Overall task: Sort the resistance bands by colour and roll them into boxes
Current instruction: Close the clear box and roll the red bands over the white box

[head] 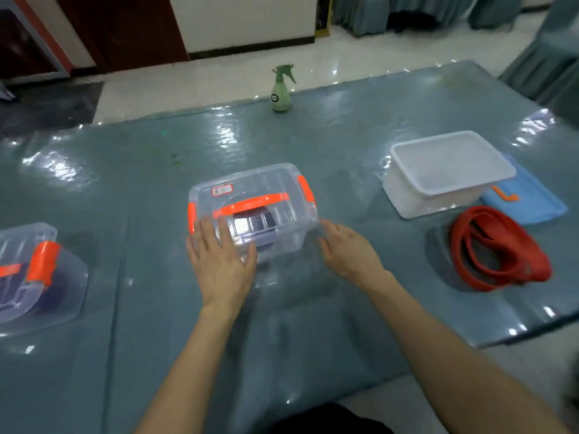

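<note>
**Grey table (344, 136), boxes, red bands**

The table carries a lidded clear box (250, 189) centrally, a white box (438, 183) at right, and red bands (498, 249) coiled near it. The left hand (219, 264) lies flat on the clear box; the right hand (347, 249) has relaxed fingers (329, 230), holding nothing.

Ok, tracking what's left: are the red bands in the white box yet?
No, the red bands lie coiled on the table beside the white box.
</note>
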Action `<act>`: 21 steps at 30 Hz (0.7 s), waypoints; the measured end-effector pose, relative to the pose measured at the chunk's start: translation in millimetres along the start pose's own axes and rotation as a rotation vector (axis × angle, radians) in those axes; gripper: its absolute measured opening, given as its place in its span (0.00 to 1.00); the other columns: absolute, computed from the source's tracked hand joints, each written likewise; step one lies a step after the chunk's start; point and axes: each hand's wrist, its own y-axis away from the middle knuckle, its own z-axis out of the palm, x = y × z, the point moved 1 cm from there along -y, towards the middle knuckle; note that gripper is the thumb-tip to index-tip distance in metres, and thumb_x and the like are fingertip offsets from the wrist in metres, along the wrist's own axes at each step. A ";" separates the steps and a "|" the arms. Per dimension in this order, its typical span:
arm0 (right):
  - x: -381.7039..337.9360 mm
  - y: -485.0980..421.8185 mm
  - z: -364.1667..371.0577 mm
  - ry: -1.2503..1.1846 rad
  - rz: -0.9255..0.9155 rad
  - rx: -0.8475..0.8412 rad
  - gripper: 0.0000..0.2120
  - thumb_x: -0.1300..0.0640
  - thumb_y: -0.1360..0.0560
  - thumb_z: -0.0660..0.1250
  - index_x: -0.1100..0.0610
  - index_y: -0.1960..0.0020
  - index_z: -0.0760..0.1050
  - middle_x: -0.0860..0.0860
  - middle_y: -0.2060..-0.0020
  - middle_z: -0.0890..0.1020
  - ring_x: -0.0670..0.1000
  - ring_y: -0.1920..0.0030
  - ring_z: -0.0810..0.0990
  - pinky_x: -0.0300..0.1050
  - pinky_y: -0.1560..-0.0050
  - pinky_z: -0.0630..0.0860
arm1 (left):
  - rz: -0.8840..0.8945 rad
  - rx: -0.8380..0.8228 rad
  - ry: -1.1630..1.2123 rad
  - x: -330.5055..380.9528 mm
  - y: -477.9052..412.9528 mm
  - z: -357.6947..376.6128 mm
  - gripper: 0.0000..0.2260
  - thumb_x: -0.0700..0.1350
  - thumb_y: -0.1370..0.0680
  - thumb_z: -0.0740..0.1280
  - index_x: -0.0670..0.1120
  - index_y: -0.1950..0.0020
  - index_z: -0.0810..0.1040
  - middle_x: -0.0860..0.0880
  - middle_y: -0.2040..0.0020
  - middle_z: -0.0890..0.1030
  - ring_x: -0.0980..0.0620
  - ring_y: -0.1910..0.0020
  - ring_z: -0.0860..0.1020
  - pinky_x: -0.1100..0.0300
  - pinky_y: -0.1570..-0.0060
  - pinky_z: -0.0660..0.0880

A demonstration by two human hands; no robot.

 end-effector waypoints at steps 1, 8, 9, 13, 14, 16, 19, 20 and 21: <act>13.6 18.1 5.9 0.069 0.010 -0.042 0.17 0.52 0.14 0.59 0.56 0.28 0.76 0.58 0.37 0.82 0.64 0.37 0.81 0.57 0.39 0.77 | 0.098 0.016 0.005 16.5 12.2 5.2 0.36 0.60 0.19 0.64 0.42 0.15 0.64 0.36 0.14 0.62 0.34 0.15 0.61 0.36 0.15 0.52; 133.7 104.6 6.7 0.203 0.230 -0.187 0.16 0.50 0.17 0.64 0.57 0.37 0.82 0.56 0.40 0.82 0.60 0.36 0.81 0.54 0.36 0.77 | 0.410 -0.375 0.034 143.7 83.6 45.6 0.33 0.54 0.20 0.72 0.43 0.18 0.71 0.37 0.15 0.64 0.37 0.14 0.61 0.37 0.16 0.57; 151.6 105.9 0.1 0.204 0.259 -0.153 0.16 0.49 0.18 0.65 0.57 0.36 0.81 0.55 0.40 0.82 0.60 0.36 0.80 0.54 0.36 0.77 | 0.428 -0.418 0.000 156.9 83.1 52.3 0.33 0.55 0.19 0.70 0.44 0.17 0.69 0.38 0.14 0.62 0.38 0.14 0.59 0.38 0.16 0.55; 224.4 97.0 -28.3 0.208 0.344 -0.027 0.30 0.40 0.22 0.73 0.55 0.27 0.76 0.54 0.34 0.78 0.58 0.31 0.76 0.56 0.31 0.74 | 0.494 -0.446 -0.059 206.8 76.1 83.9 0.34 0.59 0.18 0.67 0.46 0.15 0.66 0.39 0.13 0.61 0.40 0.13 0.59 0.40 0.17 0.57; 244.0 91.5 -34.9 0.215 0.355 0.000 0.33 0.37 0.24 0.74 0.55 0.26 0.75 0.54 0.32 0.77 0.58 0.29 0.74 0.57 0.30 0.73 | 0.504 -0.435 -0.059 221.9 74.2 92.9 0.34 0.60 0.18 0.67 0.47 0.15 0.65 0.40 0.13 0.60 0.40 0.14 0.60 0.41 0.17 0.58; 284.7 79.6 -47.3 0.222 0.363 0.071 0.36 0.33 0.25 0.73 0.56 0.26 0.74 0.56 0.30 0.76 0.59 0.26 0.71 0.59 0.28 0.71 | 0.490 -0.462 -0.058 254.0 73.3 112.1 0.35 0.63 0.17 0.65 0.50 0.14 0.62 0.41 0.12 0.58 0.41 0.13 0.58 0.42 0.17 0.58; 346.2 63.2 -67.9 0.171 0.388 0.159 0.39 0.33 0.24 0.71 0.59 0.24 0.71 0.60 0.26 0.73 0.62 0.22 0.67 0.63 0.25 0.68 | 0.427 -0.571 -0.088 300.5 80.7 144.8 0.35 0.65 0.16 0.62 0.53 0.13 0.58 0.42 0.12 0.57 0.42 0.13 0.57 0.44 0.18 0.59; 366.2 60.0 -74.0 0.143 0.408 0.181 0.40 0.33 0.24 0.72 0.60 0.24 0.70 0.62 0.25 0.72 0.64 0.22 0.67 0.64 0.25 0.68 | 0.412 -0.611 -0.112 313.3 86.7 153.4 0.35 0.65 0.16 0.62 0.53 0.13 0.58 0.42 0.13 0.58 0.42 0.14 0.58 0.45 0.19 0.60; 385.1 57.7 -78.6 0.115 0.434 0.191 0.43 0.33 0.24 0.72 0.61 0.22 0.68 0.63 0.24 0.71 0.65 0.22 0.67 0.65 0.25 0.69 | 0.395 -0.634 -0.136 323.9 94.2 160.5 0.34 0.65 0.17 0.61 0.53 0.13 0.59 0.42 0.14 0.59 0.41 0.15 0.60 0.45 0.20 0.62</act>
